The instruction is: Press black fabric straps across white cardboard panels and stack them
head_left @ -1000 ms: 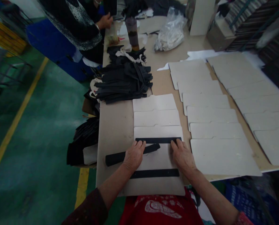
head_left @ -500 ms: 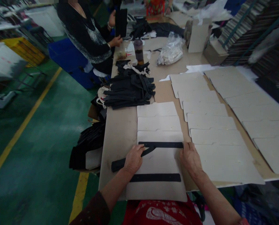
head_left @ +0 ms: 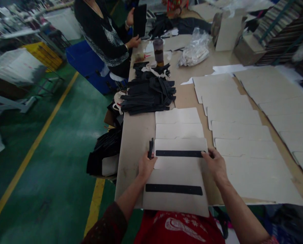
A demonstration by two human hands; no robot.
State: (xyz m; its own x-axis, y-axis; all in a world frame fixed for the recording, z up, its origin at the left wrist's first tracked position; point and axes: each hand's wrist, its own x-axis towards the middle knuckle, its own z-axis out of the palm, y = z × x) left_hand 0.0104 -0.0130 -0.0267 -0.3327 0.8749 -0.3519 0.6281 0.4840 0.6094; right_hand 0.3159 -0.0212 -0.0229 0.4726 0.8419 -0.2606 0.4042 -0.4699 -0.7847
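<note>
Hands apart, our left hand (head_left: 146, 165) grips loose black strips (head_left: 151, 146) at the left edge of the grey board (head_left: 178, 164); our right hand (head_left: 217, 165) pinches its right edge. Uneven pulling could skew the black band (head_left: 178, 154) across it.

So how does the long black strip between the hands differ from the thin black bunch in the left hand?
The long black strip lies flat on a pale grey board; the thin black bunch is gripped in the left hand. The strip runs sideways; the bunch points forward. Both are black.
</note>
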